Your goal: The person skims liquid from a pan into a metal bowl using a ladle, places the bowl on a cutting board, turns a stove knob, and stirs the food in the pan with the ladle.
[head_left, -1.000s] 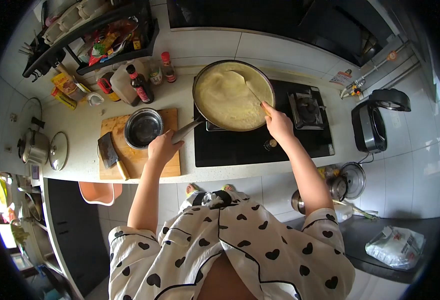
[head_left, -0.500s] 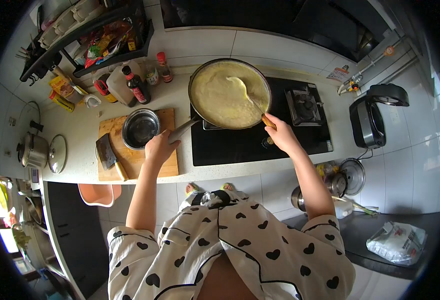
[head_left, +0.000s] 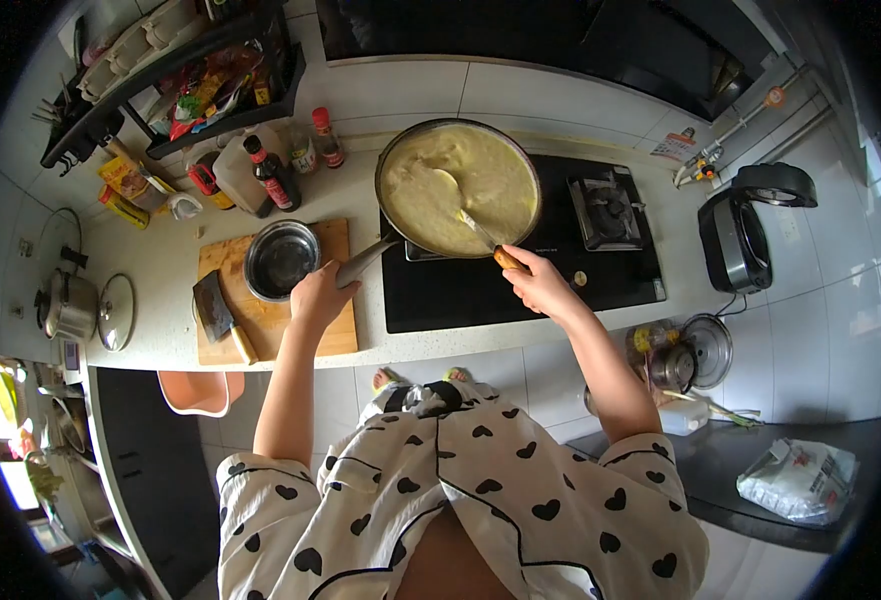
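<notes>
The left hand (head_left: 320, 293) is closed around the grey handle of the frying pan (head_left: 458, 187), gripping it at its near end above the edge of the cutting board (head_left: 335, 330). The right hand (head_left: 538, 285) is pinched around the wooden grip of a spatula (head_left: 460, 206), whose blade lies in the pale yellow batter (head_left: 480, 170) that covers the pan's floor almost to the rim. The pan sits on the left side of a black hob (head_left: 520, 290); a gas burner (head_left: 608, 212) stands uncovered on the hob's right side, clear of the pan.

Just left of the pan handle, a steel bowl (head_left: 282, 258) rests on the cutting board, and a cleaver (head_left: 216, 312) lies on the board's left edge. Behind the board, against the tiled wall, stand a dark sauce bottle (head_left: 270, 175), a red-capped bottle (head_left: 326, 137) and a large pale jug (head_left: 237, 172). A black wire rack (head_left: 160, 75) holding packets hangs above them. At the far left of the table (head_left: 160, 270) are a metal pot (head_left: 68, 305) and a lid (head_left: 117, 309) lying beside it. To the right of the hob stands a black appliance (head_left: 750, 232) with its top raised.
</notes>
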`<state>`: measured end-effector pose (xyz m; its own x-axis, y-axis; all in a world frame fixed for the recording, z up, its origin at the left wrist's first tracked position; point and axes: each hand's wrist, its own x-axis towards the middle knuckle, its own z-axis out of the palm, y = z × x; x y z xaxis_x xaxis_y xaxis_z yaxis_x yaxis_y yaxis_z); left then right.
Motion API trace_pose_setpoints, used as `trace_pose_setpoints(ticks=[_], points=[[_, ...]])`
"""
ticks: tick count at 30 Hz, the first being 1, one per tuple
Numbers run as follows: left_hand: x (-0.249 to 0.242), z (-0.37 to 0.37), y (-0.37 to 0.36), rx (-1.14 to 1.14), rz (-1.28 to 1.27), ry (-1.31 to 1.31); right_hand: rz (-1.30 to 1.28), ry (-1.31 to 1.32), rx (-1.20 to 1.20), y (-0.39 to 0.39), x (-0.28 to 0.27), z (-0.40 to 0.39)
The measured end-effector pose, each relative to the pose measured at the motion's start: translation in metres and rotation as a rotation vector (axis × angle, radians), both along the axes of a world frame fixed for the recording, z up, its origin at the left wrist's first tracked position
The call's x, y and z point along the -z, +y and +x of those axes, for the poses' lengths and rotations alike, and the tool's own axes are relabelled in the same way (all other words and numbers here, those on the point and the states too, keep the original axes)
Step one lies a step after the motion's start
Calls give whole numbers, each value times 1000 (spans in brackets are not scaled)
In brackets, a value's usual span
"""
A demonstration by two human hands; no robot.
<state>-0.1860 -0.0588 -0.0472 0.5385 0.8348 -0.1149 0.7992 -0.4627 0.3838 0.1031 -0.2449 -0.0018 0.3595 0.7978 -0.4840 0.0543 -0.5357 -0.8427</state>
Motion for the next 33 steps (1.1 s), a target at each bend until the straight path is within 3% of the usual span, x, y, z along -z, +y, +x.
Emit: trace_pose_setpoints(ticks=[3,12,18,25,33], points=[[0,0,0,0,0,14,-21,33,0,-1,-1,-3],[-7,3,0,-4,-50,86,17,650,90,-9,-2,3],[-8,1,-1,4,-59,98,1,800,144,-14,3,7],[-10,2,-2,8,-48,110,91,747,127,-24,-9,9],[1,-1,1,13,5,-4,130,484,158,-35,-18,13]])
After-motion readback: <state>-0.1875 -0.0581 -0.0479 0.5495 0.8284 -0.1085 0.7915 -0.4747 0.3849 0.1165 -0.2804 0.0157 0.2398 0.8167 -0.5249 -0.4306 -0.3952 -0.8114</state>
